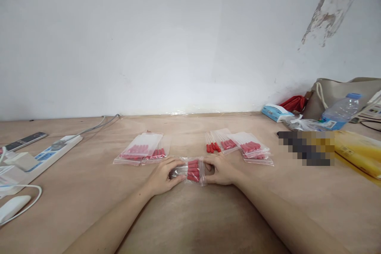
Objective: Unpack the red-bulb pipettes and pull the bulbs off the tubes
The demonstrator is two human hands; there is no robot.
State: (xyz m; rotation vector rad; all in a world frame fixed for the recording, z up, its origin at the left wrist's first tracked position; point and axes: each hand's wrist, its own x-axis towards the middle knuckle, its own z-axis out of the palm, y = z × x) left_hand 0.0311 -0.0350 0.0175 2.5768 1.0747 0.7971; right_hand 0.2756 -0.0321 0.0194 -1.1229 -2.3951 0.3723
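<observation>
A clear zip bag point(193, 171) of white sticks with thick red tips lies in front of me at the middle of the table. My left hand point(164, 176) grips its left end, where the sticks' pale shafts are, with thumb and fingers at the two edges. At the right end, beside the red tips, my right hand point(222, 170) pinches the bag's zip edge. Just beyond my left hand is a pile of filled bags point(141, 147). Loose red-tipped sticks point(212, 147) lie behind my right hand, next to another pile of filled bags point(251, 147).
On the left are a white power strip point(56, 151) with plugs and cables, and a phone point(24, 142). A blue tissue pack point(275, 112), a plastic bottle point(343, 113), a grey bag point(336, 91) and yellow packaging point(357, 152) sit at the right. The wall stands behind the table.
</observation>
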